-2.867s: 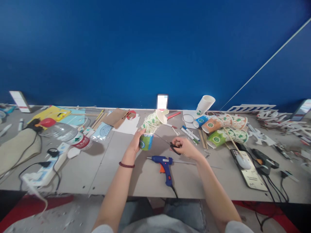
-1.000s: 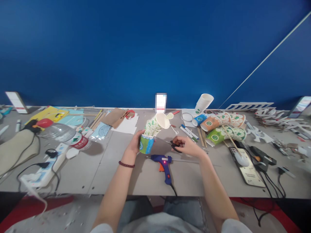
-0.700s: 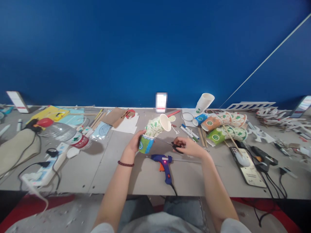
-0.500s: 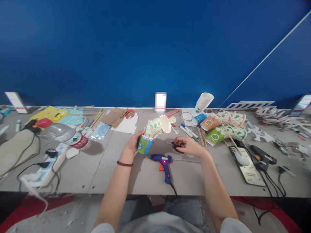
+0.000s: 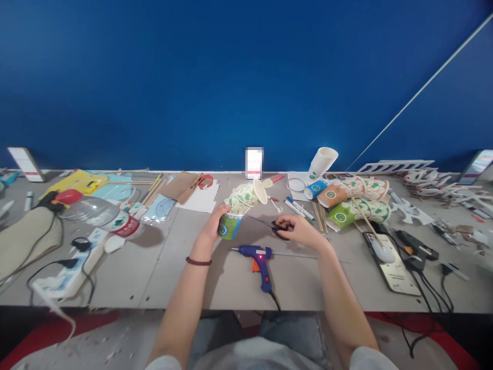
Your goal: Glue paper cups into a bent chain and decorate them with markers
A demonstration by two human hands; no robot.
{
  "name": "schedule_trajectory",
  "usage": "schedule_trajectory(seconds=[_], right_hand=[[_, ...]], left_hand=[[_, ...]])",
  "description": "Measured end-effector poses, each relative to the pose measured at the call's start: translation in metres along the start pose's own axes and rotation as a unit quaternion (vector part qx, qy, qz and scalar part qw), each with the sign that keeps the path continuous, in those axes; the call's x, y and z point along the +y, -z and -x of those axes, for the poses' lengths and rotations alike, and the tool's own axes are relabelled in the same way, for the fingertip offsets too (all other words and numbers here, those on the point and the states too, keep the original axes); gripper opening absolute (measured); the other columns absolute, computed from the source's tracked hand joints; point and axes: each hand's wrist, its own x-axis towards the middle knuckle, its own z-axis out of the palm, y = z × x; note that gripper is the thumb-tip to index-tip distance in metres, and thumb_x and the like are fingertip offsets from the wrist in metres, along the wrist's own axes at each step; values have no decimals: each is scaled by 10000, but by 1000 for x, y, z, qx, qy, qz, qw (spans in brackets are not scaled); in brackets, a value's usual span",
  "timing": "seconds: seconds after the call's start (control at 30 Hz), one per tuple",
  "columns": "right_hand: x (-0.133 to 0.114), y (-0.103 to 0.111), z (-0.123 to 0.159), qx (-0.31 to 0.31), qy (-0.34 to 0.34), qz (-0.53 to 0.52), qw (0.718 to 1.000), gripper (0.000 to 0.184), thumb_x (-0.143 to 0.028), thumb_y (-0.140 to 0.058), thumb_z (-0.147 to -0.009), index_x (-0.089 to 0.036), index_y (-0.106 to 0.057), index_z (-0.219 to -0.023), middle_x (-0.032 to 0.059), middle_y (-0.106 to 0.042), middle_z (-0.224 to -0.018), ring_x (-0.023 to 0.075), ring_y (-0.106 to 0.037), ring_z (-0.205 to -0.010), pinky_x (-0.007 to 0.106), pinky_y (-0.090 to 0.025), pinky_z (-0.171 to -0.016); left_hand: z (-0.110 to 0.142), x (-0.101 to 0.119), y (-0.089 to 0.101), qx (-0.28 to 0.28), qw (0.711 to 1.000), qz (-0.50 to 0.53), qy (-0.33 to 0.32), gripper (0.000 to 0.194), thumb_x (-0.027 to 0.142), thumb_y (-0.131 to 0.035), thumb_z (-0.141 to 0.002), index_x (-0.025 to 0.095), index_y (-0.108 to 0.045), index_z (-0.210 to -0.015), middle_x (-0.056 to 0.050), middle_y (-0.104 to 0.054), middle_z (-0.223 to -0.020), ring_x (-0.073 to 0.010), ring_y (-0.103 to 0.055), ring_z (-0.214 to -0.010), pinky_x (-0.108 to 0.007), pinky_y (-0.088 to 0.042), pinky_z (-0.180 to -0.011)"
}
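Note:
My left hand (image 5: 214, 223) is closed around a paper cup assembly (image 5: 243, 199), whose lower part is a green and blue cup (image 5: 230, 226) and whose upper cups are white with green leaf prints, the open rim facing right. A leaf-patterned paper piece (image 5: 266, 183) sticks out beside that rim. In my right hand (image 5: 296, 229) are black-handled scissors (image 5: 278, 228), fingers in the loops. The blades point left and their tips reach the edge of the green and blue cup. Below both hands lies a blue glue gun (image 5: 259, 253) with a red light on.
Stacked patterned paper cups (image 5: 341, 213) and markers (image 5: 298, 208) lie to the right. A phone (image 5: 393, 270) and a black glue gun (image 5: 414, 249) sit farther right. On the left are a plastic bottle (image 5: 103, 213) and a power strip (image 5: 79, 267). Cardboard (image 5: 184, 186) lies behind.
The cup assembly has tilted slightly, its open end shifting a little left and up. The scissors have turned a bit, their blades staying close to the lower cup.

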Motion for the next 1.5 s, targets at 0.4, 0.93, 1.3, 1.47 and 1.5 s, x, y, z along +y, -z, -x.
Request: schedule_trajectory(seconds=[0.4, 0.93, 1.3, 1.47, 1.5], right_hand=[[2, -2, -2, 15, 4, 28, 999, 192, -387, -625, -741, -199, -596, -764, -48, -505, -538, 115, -431, -521, 246, -320, -511], [-2, -3, 0, 5, 17, 8, 1000, 150, -339, -614, -754, -197, -585, -790, -42, -502, -588, 116, -444, -557, 246, -334, -531], [-9, 8, 4, -52, 34, -126, 990, 184, -301, -644, -753, -191, -532, -848, 1, -597, -733, 142, -558, -670, 267, -450, -645], [-8, 0, 1, -84, 49, -128, 987, 182, -305, -650, -775, -193, -521, -837, -21, -556, -689, 117, -500, -616, 244, -409, -597], [-8, -1, 1, -88, 52, -130, 986, 180, -305, -649, -781, -193, -519, -839, -22, -557, -689, 116, -498, -614, 240, -402, -592]], left_hand=[[0, -1, -2, 86, 987, -94, -93, 344, 354, -741, -646, 182, -647, -929, -17, -698, -813, -186, -647, -755, -253, -475, -692], [-2, -1, -4, 45, 999, 25, -7, 369, 369, -662, -653, 138, -661, -941, -73, -737, -803, -246, -704, -710, -330, -532, -664], [0, 23, 11, 75, 983, 162, 38, 424, 382, -472, -784, 82, -637, -1034, -99, -710, -703, -233, -694, -631, -333, -559, -608], [1, 12, 1, -2, 979, 163, 121, 454, 414, -441, -813, 63, -649, -1013, -150, -717, -761, -261, -695, -641, -361, -554, -589], [0, 10, -1, -13, 978, 162, 131, 452, 420, -440, -814, 63, -655, -990, -154, -718, -769, -263, -695, -642, -361, -553, -586]])
